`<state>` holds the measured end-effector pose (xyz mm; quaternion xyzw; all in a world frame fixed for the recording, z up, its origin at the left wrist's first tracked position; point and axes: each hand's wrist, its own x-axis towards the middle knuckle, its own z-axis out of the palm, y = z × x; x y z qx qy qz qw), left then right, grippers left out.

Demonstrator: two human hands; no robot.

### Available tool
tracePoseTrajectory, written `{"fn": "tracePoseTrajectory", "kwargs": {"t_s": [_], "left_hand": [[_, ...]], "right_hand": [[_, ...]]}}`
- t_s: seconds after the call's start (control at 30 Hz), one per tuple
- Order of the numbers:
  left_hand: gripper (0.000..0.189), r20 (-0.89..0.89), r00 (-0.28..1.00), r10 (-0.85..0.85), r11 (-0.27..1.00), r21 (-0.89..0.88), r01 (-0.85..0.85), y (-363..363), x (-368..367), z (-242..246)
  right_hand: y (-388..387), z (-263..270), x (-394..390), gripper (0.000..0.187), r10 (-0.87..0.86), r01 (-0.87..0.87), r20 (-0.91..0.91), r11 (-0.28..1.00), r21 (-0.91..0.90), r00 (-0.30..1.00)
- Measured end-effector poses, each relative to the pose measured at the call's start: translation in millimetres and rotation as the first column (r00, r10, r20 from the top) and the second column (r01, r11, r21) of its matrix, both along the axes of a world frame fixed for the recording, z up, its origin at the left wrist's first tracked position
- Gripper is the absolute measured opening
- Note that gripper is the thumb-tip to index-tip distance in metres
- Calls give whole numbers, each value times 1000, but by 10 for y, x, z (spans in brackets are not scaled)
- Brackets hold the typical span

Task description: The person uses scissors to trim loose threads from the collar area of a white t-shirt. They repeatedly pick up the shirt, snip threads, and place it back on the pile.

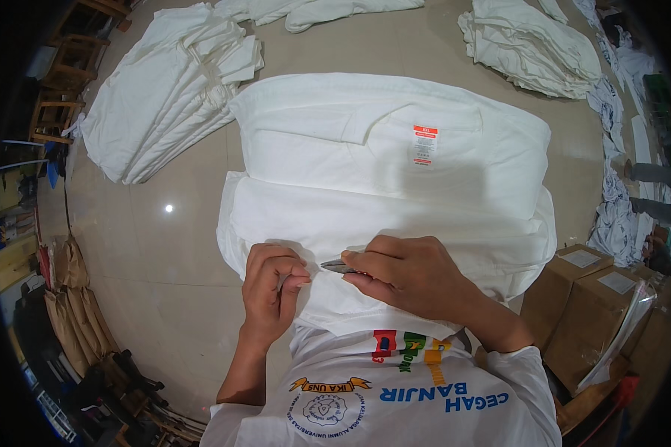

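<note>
White garments lie stacked in front of me, the top white garment [363,223] spreading towards my lap. Inside the collar of the garment at the far side is a printed size label [425,146]. At the near left edge of the cloth, my left hand [274,285] has its thumb and fingers drawn together on the fabric; the exact pinch point is partly hidden by the fingers. My right hand [408,276] grips a pair of small metal thread snips [335,266]. Their pointed tip faces left, just short of my left fingertips and close over the cloth.
Piles of folded white garments [168,100] lie on the tiled floor [162,313] at far left, with another pile [531,50] at far right. Cardboard boxes [570,302] stand close on my right. Brown paper bags [81,313] and wooden stools [56,120] line the left. Another person's legs [654,190] show at right.
</note>
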<state>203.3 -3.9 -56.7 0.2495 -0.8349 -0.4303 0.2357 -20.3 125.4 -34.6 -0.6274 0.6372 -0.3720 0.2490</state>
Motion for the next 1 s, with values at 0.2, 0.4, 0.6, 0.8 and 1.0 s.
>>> {"fn": "tracePoseTrajectory", "kwargs": {"t_s": [0.2,0.4,0.6,0.8,1.0], "left_hand": [[8,0,1000,1,1000,11,-1,-5,7,-6],[6,-14,998,56,996,65,-54,7,4,20],[6,-8,978,208,910,367,-191,148,-175,221],[10,44,995,90,794,600,-98,159,-315,360],[25,56,998,20,978,206,-31,56,-501,366]], "right_hand": [[-2,35,-14,20,22,-22,1,999,45,1000],[-4,59,0,37,-154,134,228,986,104,961],[-57,125,69,58,-94,104,383,995,-5,919],[-2,39,86,43,-73,90,329,995,-34,942],[385,276,-535,23,-374,400,352,916,-3,858]]}}
